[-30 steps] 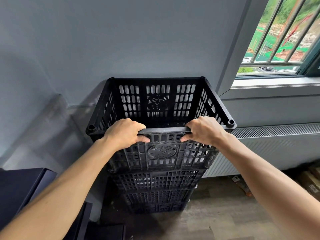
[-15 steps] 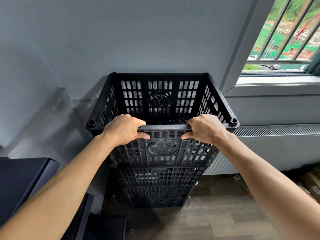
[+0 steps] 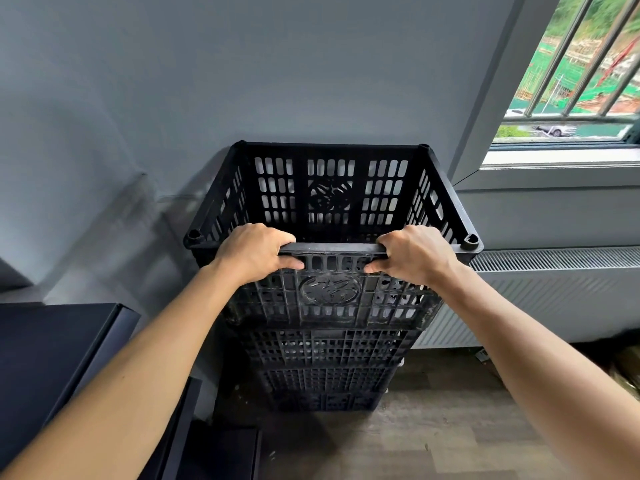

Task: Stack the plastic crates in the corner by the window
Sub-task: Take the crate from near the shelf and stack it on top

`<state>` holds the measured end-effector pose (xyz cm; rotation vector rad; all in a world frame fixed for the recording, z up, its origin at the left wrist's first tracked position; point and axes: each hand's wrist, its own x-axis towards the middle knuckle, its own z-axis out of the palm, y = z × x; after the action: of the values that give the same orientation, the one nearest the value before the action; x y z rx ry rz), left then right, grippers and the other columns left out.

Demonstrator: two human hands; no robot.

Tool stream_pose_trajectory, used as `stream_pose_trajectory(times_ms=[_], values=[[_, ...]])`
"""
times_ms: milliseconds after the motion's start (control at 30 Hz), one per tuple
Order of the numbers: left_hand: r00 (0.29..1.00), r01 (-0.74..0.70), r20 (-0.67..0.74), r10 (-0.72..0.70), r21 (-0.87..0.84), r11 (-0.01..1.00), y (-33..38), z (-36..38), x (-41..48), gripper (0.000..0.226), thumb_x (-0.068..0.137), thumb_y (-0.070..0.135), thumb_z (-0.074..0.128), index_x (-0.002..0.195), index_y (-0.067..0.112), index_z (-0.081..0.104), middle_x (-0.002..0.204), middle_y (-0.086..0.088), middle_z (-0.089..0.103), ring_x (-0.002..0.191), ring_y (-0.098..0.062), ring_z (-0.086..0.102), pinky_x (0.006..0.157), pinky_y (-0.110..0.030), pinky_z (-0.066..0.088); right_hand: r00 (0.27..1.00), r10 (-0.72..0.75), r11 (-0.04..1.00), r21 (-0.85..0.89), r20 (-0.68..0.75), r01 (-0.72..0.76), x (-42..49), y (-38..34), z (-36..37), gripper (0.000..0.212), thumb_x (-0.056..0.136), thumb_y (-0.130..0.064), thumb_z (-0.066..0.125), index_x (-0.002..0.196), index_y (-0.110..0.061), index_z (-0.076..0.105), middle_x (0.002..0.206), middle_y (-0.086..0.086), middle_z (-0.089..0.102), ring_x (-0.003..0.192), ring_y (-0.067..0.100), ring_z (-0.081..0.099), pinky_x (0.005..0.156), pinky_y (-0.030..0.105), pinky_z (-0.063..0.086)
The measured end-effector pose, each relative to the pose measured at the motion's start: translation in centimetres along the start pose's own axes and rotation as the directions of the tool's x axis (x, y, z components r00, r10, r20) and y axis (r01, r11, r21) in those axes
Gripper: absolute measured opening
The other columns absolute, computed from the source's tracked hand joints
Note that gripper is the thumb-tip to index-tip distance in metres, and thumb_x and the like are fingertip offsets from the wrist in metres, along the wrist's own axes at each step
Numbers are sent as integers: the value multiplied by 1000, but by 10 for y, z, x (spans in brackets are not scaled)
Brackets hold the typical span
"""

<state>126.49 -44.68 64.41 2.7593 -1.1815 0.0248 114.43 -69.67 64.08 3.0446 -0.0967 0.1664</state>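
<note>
left hand [image 3: 254, 254] and right hand [image 3: 415, 255] curled tight, gripping top crate [image 3: 330, 209] near rim

Black slotted top crate [image 3: 332, 199] sits upright atop stacked crates [image 3: 325, 368].

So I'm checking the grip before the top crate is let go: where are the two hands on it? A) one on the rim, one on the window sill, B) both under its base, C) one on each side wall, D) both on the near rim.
D: the left hand and the right hand both wrap the near rim of the top crate, thumbs on its outer face.
</note>
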Motion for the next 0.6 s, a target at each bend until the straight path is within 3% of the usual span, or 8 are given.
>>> stream_pose_trajectory(times_ms=[133,333,600], values=[[999,-5,-48,6,21,1000,2,5,-3,60,80,69,57,126,32,64,48,11,52,53,-4,52,87,-36,52,999,-24,1000,-1,26,25,1,4,-2,58,77,-74,56,91,-19,66,60,-7,57,53,13,59,58,30,57],[998,3,-61,-3,12,1000,2,6,-5,59,77,71,56,120,31,67,49,9,56,58,-10,61,88,-40,54,999,-19,1000,3,33,19,3,5,-1,58,75,-75,57,97,-22,68,66,-7,63,55,11,61,58,29,57],[996,9,-85,-8,16,1000,3,8,-9,66,78,71,57,130,31,62,46,13,49,56,-9,54,87,-34,51,1000,-12,1000,-14,26,13,-1,4,2,58,75,-75,55,91,-21,66,61,-7,61,52,11,60,56,31,57]])
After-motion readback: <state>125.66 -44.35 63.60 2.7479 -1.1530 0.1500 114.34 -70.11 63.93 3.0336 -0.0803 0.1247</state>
